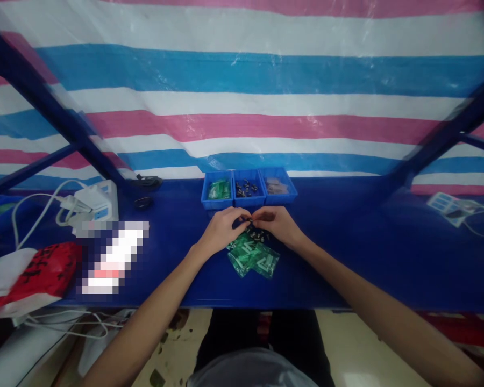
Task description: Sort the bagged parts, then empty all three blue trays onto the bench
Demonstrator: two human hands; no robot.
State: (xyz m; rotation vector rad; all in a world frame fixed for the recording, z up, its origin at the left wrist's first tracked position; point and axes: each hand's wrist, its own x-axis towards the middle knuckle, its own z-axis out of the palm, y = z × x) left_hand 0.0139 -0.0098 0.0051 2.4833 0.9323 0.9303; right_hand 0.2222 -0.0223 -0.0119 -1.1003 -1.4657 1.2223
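My left hand (226,228) and my right hand (276,223) meet just in front of the blue bins, fingertips pinched together around something too small to make out. Below the fingers lies a small pile of dark metallic parts (258,235). Green plastic packets (252,257) are spread on the blue table under and in front of that pile. Behind my hands stand three joined blue bins: the left one (218,204) holds green packets, the middle one (249,201) small dark metallic parts, the right one (280,198) pale packets.
At the left are a white power strip (108,201) with cables, a dark object (143,202), a red and white bag (52,274) and a pixelated patch. A small packet-like item with a white cable (452,208) lies far right. Blue frame posts rise on both sides.
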